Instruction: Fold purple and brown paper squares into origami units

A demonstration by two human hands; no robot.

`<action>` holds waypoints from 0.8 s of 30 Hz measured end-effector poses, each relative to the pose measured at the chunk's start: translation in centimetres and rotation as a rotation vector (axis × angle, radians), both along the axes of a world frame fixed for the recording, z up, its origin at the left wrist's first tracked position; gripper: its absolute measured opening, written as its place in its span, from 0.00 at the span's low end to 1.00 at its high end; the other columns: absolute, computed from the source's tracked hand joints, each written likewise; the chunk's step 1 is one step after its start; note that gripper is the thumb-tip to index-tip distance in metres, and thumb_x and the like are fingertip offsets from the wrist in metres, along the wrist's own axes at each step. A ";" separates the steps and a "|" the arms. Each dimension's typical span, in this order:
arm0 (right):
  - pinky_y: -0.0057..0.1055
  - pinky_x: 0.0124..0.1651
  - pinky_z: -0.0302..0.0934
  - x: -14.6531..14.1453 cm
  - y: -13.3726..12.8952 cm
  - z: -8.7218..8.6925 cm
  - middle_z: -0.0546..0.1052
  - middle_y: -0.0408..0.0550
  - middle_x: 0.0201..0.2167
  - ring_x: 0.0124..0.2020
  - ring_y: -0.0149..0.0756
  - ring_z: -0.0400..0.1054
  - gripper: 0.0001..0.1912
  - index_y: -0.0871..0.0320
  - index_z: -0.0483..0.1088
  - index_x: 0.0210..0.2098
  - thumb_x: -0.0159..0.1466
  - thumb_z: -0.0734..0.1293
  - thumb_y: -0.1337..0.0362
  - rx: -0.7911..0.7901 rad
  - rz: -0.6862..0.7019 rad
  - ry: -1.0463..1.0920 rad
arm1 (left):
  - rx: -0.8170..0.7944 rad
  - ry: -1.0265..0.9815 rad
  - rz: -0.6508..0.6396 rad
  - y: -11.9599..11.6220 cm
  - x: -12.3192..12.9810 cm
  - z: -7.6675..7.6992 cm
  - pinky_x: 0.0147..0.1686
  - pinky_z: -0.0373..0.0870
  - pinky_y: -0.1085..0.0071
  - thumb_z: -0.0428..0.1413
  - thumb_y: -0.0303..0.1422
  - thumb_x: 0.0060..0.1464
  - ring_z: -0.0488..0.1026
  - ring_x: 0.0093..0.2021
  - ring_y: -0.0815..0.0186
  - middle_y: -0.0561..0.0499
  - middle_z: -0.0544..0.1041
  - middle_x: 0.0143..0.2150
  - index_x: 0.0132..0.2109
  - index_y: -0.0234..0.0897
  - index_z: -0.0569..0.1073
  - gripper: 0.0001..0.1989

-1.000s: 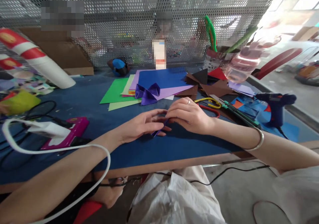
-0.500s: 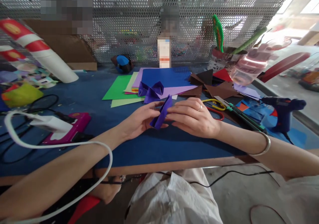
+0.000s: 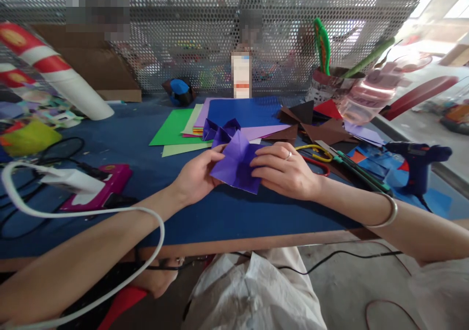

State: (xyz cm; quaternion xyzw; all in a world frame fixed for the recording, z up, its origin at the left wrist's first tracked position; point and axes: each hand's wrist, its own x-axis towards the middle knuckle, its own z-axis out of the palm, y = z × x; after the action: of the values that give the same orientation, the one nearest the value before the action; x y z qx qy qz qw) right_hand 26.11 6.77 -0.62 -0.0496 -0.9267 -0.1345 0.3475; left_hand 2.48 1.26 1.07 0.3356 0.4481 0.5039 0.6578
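A creased sheet of purple paper [image 3: 238, 166] is held above the blue table between my two hands, spread partly open along its folds. My left hand [image 3: 198, 176] grips its left edge between thumb and fingers. On the opposite edge, the fingers of my right hand [image 3: 287, 171], which wears a ring, are closed. Just behind lies a folded purple paper piece [image 3: 222, 129] with pointed corners, partly hidden by the sheet. It rests at the front of a stack of coloured paper, with a green sheet [image 3: 172, 127] and a dark blue one [image 3: 244, 112].
To the right lie scissors [image 3: 318, 149], a green cutter [image 3: 361, 171], brown paper scraps [image 3: 326, 130] and a glue gun [image 3: 417, 164]. At left are a magenta power strip [image 3: 119, 178] and a white cable [image 3: 161, 232] crossing over my left forearm. A perforated metal panel [image 3: 205, 32] stands behind.
The purple paper was folded narrow and seen nearly edge-on; now it is opened out into a wider creased sheet. Both hands stay on it in about the same place.
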 end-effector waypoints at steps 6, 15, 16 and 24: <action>0.41 0.55 0.61 -0.1 0.0 0.0 0.84 0.44 0.43 0.54 0.38 0.74 0.07 0.53 0.76 0.42 0.71 0.65 0.67 0.048 -0.027 0.011 | 0.007 -0.011 0.062 0.4 -0.1 -0.5 0.27 0.73 0.76 0.52 0.28 0.56 0.73 0.27 0.70 0.52 0.81 0.34 0.46 0.38 0.79 0.14; 0.43 0.56 0.60 0.2 -0.3 0.3 0.84 0.44 0.47 0.53 0.39 0.74 0.09 0.52 0.77 0.48 0.72 0.66 0.59 0.085 -0.014 -0.063 | 0.099 0.042 -0.067 -0.3 0.1 -0.6 0.40 0.77 0.69 0.66 0.27 0.45 0.79 0.37 0.64 0.50 0.83 0.40 0.48 0.37 0.79 0.19; 0.43 0.56 0.60 0.2 -0.4 0.4 0.84 0.44 0.46 0.53 0.39 0.74 0.09 0.51 0.78 0.47 0.72 0.67 0.60 0.085 -0.001 -0.061 | 0.115 0.048 -0.083 -0.4 0.2 -0.7 0.42 0.77 0.69 0.68 0.26 0.43 0.79 0.38 0.65 0.51 0.83 0.40 0.47 0.37 0.79 0.21; 0.39 0.52 0.63 -0.1 -0.1 0.1 0.85 0.45 0.42 0.48 0.37 0.75 0.06 0.58 0.77 0.43 0.70 0.67 0.68 0.051 0.053 -0.050 | 0.166 0.222 -0.128 -0.4 0.2 -1.7 0.47 0.76 0.66 0.71 0.29 0.36 0.78 0.40 0.63 0.51 0.83 0.39 0.48 0.35 0.77 0.27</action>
State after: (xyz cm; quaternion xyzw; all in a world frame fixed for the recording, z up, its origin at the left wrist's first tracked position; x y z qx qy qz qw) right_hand 25.97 6.63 -0.56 -0.0126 -0.9324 -0.1498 0.3286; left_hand 2.65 0.83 -0.63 0.4705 0.4522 0.4560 0.6052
